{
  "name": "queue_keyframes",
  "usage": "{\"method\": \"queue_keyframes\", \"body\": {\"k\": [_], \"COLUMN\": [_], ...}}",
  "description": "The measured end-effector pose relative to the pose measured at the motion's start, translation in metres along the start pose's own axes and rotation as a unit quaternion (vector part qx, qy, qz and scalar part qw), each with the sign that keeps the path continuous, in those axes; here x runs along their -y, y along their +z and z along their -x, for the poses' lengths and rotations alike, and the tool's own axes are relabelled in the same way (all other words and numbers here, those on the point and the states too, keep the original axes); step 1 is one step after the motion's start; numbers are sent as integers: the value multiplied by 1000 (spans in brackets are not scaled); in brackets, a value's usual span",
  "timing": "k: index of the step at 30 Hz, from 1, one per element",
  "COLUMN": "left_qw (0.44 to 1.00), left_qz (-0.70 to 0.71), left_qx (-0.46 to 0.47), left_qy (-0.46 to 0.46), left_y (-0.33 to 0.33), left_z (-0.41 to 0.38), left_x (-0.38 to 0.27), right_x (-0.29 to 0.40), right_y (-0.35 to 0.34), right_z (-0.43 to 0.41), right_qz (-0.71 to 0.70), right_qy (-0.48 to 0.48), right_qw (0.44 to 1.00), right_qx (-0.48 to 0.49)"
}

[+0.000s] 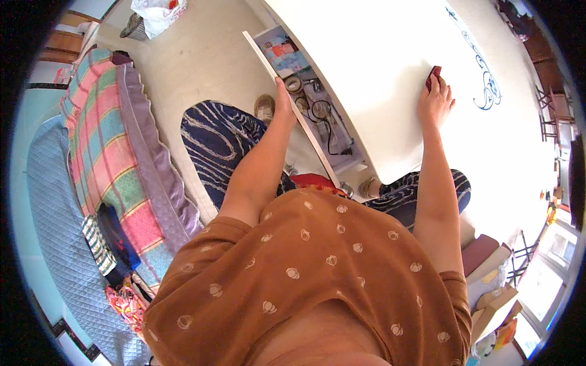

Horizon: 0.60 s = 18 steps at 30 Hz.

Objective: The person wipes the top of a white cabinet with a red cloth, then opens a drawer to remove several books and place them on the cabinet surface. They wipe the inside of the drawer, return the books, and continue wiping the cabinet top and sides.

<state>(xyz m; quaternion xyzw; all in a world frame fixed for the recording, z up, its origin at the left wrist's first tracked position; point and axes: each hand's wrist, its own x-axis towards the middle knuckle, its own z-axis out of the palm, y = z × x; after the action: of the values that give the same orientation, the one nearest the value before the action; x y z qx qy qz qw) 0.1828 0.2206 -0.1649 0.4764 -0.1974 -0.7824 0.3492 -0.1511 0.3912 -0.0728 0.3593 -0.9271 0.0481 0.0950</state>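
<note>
My left hand lies against the white front panel of a pulled-out drawer. Its thumb is at the panel's top edge, and its other fingers are hidden. Inside the drawer are a roll of tape, a black cable with a plug and some colourful packets. On the white tabletop, my right hand has its fingers over a small dark red object, whose exact kind I cannot tell. A blue scroll pattern decorates the tabletop beyond that hand.
On the left is a bed with a plaid cover, a blue quilted sheet and folded clothes. A white plastic bag lines a bin at the top. Right of me is an open cardboard box. My knees flank the drawer.
</note>
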Motion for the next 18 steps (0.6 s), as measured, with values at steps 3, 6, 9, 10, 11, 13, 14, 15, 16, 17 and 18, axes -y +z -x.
{"method": "queue_keyframes", "body": {"k": [3, 6, 9, 10, 11, 13, 14, 15, 16, 17, 18], "left_qw": [1000, 994, 984, 994, 996, 992, 994, 999, 1000, 998, 999], "left_qz": [3, -71, -114, -68, -64, -96, -75, -47, -19, 10, 20], "left_qx": [17, -80, -131, -78, -62, -82, -72, -27, 19, 65, 24], "left_qy": [-13, -29, -46, -28, -23, -21, -11, -1, 9, 18, 16], "left_y": [-17, -1, 21, 1, -2, 0, 11, 7, 4, 2, 5], "left_z": [-26, -21, -4, -24, -35, -31, -23, -26, -29, -33, -35], "left_x": [-3, -5, -18, -11, -9, -9, -12, -11, -11, -11, -9], "right_x": [24, 38, 37, 41, 41, 45, 46, 48, 50, 52, 53], "right_y": [-5, -27, -29, -37, -38, -42, -51, -56, -53, -53, -52], "right_z": [-3, 3, 6, 4, 8, 12, 12, 17, 16, 16, 17], "right_qz": [-15, -31, -51, -67, -79, -78, -81, -85, -95, -99, -100], "right_qy": [-15, -13, -28, -40, -42, -16, -9, -3, -4, -8, -13], "right_qw": [1000, 999, 998, 997, 995, 996, 996, 996, 995, 995, 994], "right_qx": [-13, 10, -24, -29, -30, -48, -29, -5, -19, -26, -32]}}
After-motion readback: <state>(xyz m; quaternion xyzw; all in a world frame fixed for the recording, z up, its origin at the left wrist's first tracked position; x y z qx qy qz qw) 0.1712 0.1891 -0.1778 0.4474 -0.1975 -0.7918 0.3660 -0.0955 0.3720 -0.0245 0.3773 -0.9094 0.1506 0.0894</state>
